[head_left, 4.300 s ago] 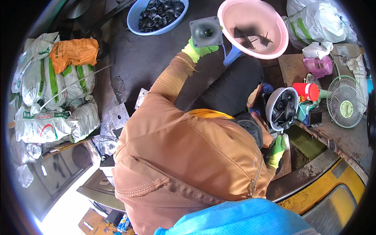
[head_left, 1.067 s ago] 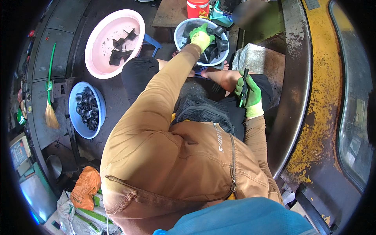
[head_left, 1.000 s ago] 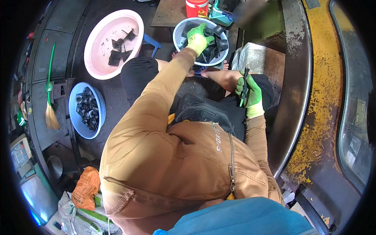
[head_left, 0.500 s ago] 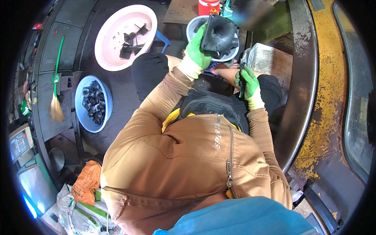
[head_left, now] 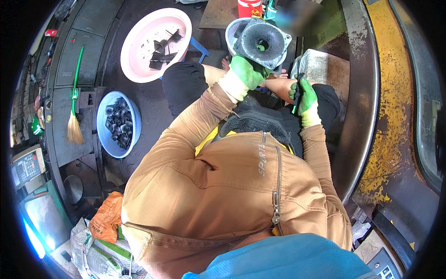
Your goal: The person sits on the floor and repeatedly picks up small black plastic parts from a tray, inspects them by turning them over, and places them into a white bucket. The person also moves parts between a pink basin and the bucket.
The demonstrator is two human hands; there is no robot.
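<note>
My left hand [head_left: 247, 73], in a green and pale yellow glove, is closed on the lower edge of a black plastic horn [head_left: 275, 41]. The horn's square flange has holes at its corners, and its wide mouth faces me, with a hole showing through the centre. My right hand [head_left: 307, 96], gloved alike, is closed around a slim dark tool [head_left: 299, 86] held upright near my right knee. The tool's exact kind cannot be made out. The two hands are apart. Behind the horn is a pale blue basin [head_left: 229, 38], largely covered by it.
A pink basin [head_left: 131, 63] with several black plastic pieces stands at far left, by a blue stool [head_left: 200, 49]. Nearer is a blue basin [head_left: 135, 132] full of small black parts. A pale block [head_left: 320, 65] and a rusty yellow machine [head_left: 371, 139] are on the right.
My left hand has turned the horn so its mouth faces me more squarely, and its centre hole now shows. My right hand keeps the dark tool. The whole view has shifted slightly.
</note>
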